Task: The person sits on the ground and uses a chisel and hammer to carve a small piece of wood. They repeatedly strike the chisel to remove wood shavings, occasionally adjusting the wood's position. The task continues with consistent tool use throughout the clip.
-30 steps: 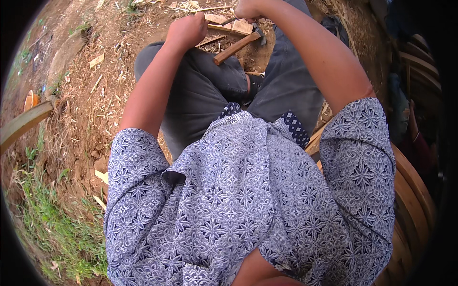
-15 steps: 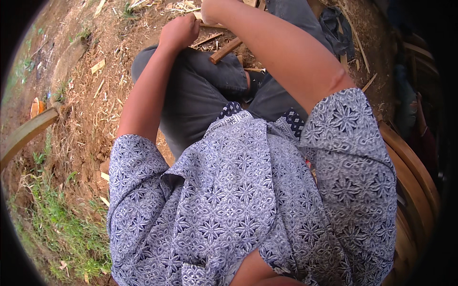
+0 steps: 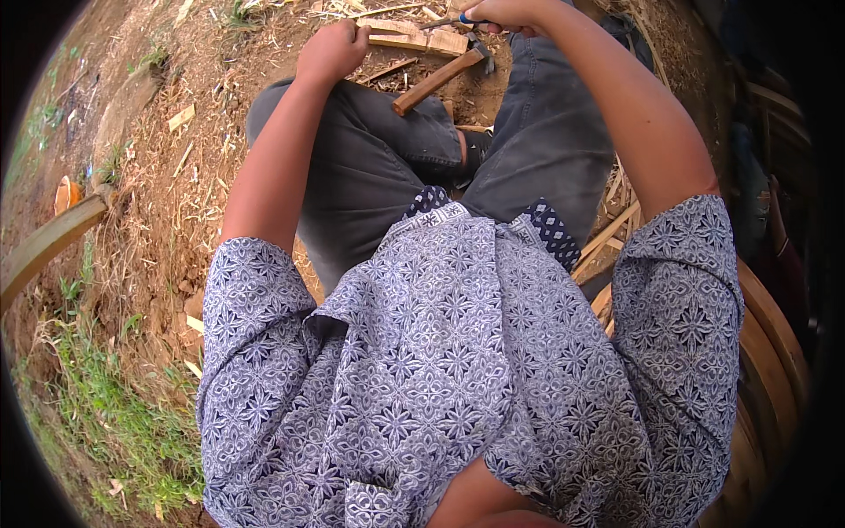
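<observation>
In front of my crossed legs [image 3: 378,141], my right hand [image 3: 510,13] grasps a thin tool [image 3: 453,21] by its blue handle; the shaft points left over a piece of wood [image 3: 400,39] on the ground [image 3: 238,97]. My left hand [image 3: 331,55] is at the wood's left end, fingers curled; I cannot tell whether it grips. A hammer [image 3: 437,83] lies just nearer me, head toward my right.

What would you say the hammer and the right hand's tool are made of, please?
Hammer: brown handle, probably smooth wood given its warm, even colour; dull grey head, likely metal. Tool in the right hand: blue handle, possibly plastic; thin dark shaft, likely metal, finish too small to tell.
</observation>
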A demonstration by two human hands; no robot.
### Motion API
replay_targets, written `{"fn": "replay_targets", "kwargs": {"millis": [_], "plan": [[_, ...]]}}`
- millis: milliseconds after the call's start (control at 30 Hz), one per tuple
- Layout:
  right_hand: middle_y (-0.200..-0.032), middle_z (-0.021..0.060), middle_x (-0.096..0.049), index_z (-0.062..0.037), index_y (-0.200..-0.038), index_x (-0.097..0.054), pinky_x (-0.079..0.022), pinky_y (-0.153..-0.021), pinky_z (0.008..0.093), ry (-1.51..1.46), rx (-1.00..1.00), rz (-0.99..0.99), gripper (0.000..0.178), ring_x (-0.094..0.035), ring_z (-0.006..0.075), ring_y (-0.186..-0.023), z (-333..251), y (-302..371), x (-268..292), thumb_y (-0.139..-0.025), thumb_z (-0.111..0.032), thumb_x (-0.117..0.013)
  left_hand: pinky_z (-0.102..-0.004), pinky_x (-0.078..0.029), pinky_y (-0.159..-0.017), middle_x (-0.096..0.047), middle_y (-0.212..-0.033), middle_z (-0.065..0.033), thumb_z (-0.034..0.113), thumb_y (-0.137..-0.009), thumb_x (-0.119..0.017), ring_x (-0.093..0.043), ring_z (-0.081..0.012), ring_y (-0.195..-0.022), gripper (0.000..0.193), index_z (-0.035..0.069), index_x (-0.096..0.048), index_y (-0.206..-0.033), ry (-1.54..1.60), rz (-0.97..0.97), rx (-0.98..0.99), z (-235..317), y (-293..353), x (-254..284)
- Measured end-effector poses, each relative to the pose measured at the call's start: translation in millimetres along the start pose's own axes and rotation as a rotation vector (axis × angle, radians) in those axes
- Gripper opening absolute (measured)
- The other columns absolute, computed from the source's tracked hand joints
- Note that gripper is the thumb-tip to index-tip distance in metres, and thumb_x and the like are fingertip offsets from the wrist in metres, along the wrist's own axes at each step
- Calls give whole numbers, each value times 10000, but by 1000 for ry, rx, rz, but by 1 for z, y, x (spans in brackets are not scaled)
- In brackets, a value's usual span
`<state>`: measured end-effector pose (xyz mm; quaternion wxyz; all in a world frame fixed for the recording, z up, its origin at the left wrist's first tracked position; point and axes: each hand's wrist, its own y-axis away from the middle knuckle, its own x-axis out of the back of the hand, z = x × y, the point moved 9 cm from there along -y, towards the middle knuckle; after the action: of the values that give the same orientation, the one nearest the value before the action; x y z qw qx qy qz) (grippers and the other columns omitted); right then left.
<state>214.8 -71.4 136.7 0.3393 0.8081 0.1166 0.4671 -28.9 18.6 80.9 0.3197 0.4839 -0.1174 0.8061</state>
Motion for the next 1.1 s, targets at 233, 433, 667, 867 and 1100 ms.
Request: {"fn": "replay_targets", "kwargs": {"millis": [233,433,667,867,1100], "plan": [[-886,176,-761,-89,-940,-794,-586,-701,469,1024,530,-53,260,-730,368,-804,-36,-52,-43,-760,-261,-716,-542,-534,-821,-718,-931,-239,456,-1022,-519,-686,-434,-915,480,24,-702,-923,-82,9,-35,4,0,-3],[-864,193,-754,-49,-880,-795,-590,-726,480,1137,624,-78,230,-742,368,-839,-66,-50,-43,-774,-228,-699,-541,-532,-820,-721,-917,-232,476,-1033,-511,-686,-432,-911,497,28,-691,-917,-111,-16,-35,6,0,-3],[-1050,241,-742,-16,-994,-798,-587,-789,471,773,176,-109,316,-736,370,-920,-99,-56,-22,-855,-187,-572,-550,-529,-841,-719,-937,-247,500,-1040,-487,-684,-444,-934,529,19,-681,-934,-122,-45,-45,16,3,-1],[-1028,235,-745,-25,-977,-799,-586,-775,473,728,139,-96,292,-736,368,-901,-139,-52,-31,-852,-185,-589,-557,-524,-855,-714,-957,-263,502,-1049,-467,-677,-459,-944,549,10,-685,-943,-132,-53,-66,9,1,-3],[-1003,228,-749,-36,-957,-799,-586,-758,475,668,108,-11,263,-736,365,-879,-160,-45,-39,-849,-183,-610,-554,-527,-861,-715,-951,-270,494,-1048,-468,-680,-461,-947,552,3,-703,-960,-114,-89,-50,13,4,-3]]}}
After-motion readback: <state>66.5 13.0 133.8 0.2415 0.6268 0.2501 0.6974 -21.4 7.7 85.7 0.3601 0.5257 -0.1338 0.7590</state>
